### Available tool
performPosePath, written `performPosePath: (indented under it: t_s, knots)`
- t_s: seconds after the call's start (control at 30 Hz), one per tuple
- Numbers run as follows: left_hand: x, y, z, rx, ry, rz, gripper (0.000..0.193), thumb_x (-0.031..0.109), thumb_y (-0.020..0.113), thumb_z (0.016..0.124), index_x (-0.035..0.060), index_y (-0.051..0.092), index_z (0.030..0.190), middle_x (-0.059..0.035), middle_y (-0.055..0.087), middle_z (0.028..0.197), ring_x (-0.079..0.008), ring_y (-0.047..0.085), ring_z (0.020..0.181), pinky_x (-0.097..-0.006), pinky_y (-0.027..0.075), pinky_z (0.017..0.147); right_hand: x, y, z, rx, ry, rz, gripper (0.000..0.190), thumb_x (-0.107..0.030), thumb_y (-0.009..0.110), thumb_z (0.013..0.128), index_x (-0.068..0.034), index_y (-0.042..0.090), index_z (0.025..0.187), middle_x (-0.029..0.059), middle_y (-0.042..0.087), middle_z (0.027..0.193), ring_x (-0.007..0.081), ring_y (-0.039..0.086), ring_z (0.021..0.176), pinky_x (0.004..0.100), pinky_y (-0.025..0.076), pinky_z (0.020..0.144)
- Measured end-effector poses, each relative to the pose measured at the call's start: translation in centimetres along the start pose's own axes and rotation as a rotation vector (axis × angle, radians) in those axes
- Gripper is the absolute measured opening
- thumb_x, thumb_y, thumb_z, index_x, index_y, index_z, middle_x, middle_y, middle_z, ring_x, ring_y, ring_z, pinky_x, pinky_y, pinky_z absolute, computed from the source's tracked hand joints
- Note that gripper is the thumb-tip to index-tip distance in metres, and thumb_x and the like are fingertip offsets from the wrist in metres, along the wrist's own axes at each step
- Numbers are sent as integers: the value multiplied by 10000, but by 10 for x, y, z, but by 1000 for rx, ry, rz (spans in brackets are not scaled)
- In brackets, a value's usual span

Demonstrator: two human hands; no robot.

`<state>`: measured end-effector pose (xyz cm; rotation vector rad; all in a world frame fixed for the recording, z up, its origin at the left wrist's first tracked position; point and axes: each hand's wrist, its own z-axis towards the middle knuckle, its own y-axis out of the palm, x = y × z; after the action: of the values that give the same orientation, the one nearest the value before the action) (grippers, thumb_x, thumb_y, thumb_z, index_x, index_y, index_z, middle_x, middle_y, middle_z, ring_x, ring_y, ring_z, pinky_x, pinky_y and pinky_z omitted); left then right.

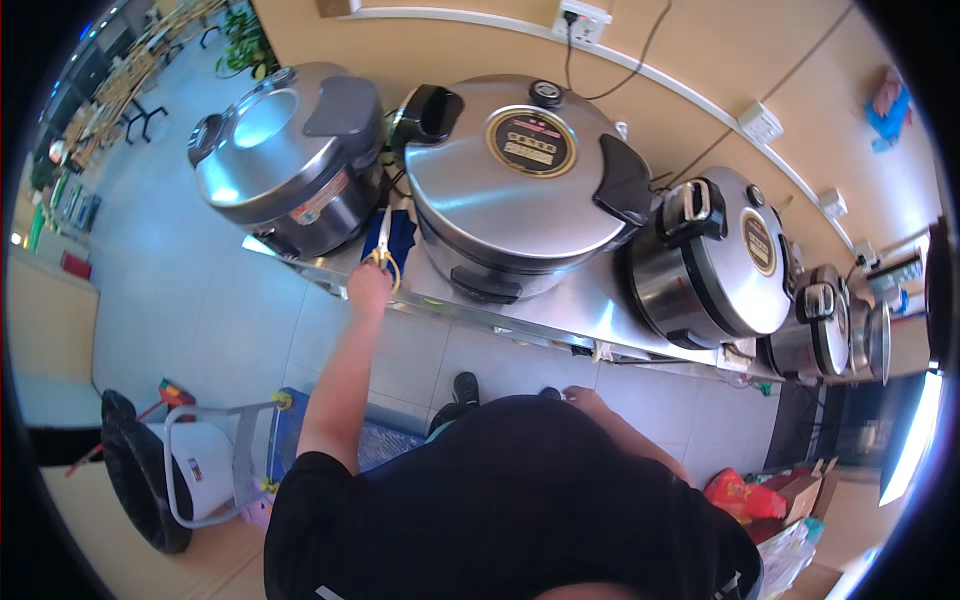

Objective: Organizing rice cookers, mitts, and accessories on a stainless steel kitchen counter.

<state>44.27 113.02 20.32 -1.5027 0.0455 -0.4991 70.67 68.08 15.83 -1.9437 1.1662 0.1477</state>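
My left hand (371,289) reaches out over the edge of a stainless steel counter (592,307) and is closed on the yellow handles of a pair of scissors (384,244). The blades point away from me, over a dark blue cloth or packet (401,232) on the counter. That spot lies between a smaller rice cooker (285,157) and a large steel rice cooker (517,180). My right hand (585,399) hangs low beside my body, near the counter's front; its fingers are partly hidden by my shirt, so its hold is unclear.
More rice cookers (712,255) line the counter to the right, below wall sockets (581,22) and black cords. Behind me at the left stand a hand trolley (217,412) and a bin with a black liner (135,480). A red bag (742,495) and cardboard boxes lie at the lower right.
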Motion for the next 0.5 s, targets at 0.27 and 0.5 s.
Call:
performPosePath:
  t_s: [0.27,0.5]
  knots:
    - [-7,49,70,-126,37,292,232,169,504,861,63,708,893,-108,699,946,-266,663,915,-379,513,808,74,29,-128,256,707,445,369,-269,622,817,-16,663,1082,203,648,1120,325,622,1063,381,499,920]
    - [-7,67,58,-71,212,382,218,193,583,798,14,698,849,-133,658,930,-283,623,921,-384,497,784,199,155,-171,205,477,547,382,-228,606,857,39,601,1130,151,677,896,213,679,711,347,577,551]
